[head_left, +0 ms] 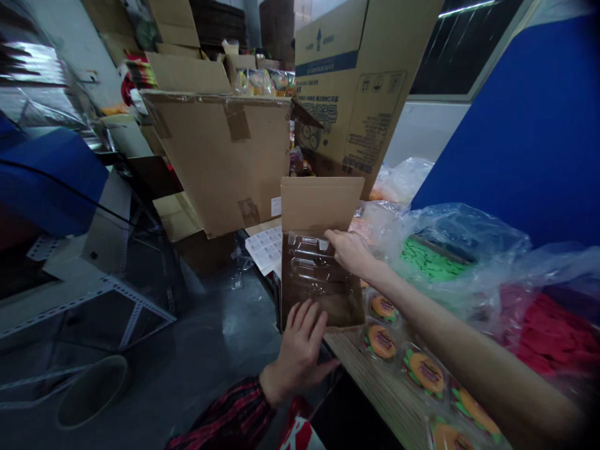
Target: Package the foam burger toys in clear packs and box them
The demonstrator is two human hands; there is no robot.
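An open cardboard box (322,205) stands at the table's left edge with its lid flap raised. Clear plastic packages (309,269) lie inside it. My right hand (350,251) reaches over the box's right side, its fingers closed near the back at the packages; what they hold, if anything, is too small to tell. My left hand (302,350) is at the box's front edge, fingers spread and nothing held. Right of the box, several burger-shaped toys (380,342) in clear packs sit on the wooden table (370,394).
A large carton (234,156) stands behind the box, with a taller printed carton (356,81) beside it. Printed sheets (265,251) lie left of the box. Bags of green pieces (431,259) and red pieces (557,331) are at the right. A bin (94,390) stands on the floor.
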